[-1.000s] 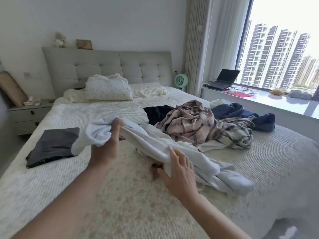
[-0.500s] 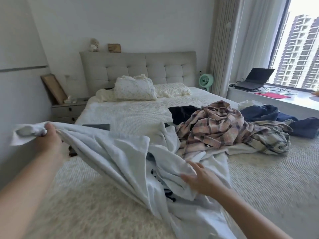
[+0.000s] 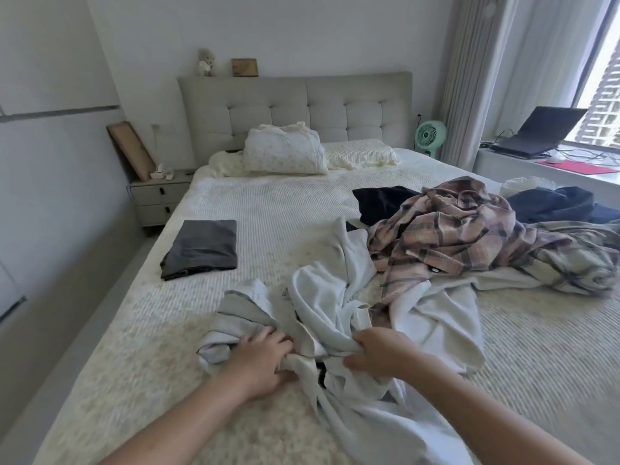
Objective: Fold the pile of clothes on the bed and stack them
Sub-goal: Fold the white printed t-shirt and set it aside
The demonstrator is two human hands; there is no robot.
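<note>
Gripping: both hands hold the white garment (image 3: 339, 297) at the near middle of the bed (image 3: 268, 209).
Left hand (image 3: 260, 359): fingers curled into bunched cloth.
Right hand (image 3: 377, 350): pinching a fold.
Garment axis: crumpled; runs far to near, trailing toward the near edge.
Folded grey item (image 3: 201, 248): flat, far left.
Plaid shirt (image 3: 453, 229): heaped, right.

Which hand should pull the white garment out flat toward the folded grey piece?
Probably the left hand: it grips the white garment on the side nearer the folded grey piece. The right hand holds the middle bunch.
</note>
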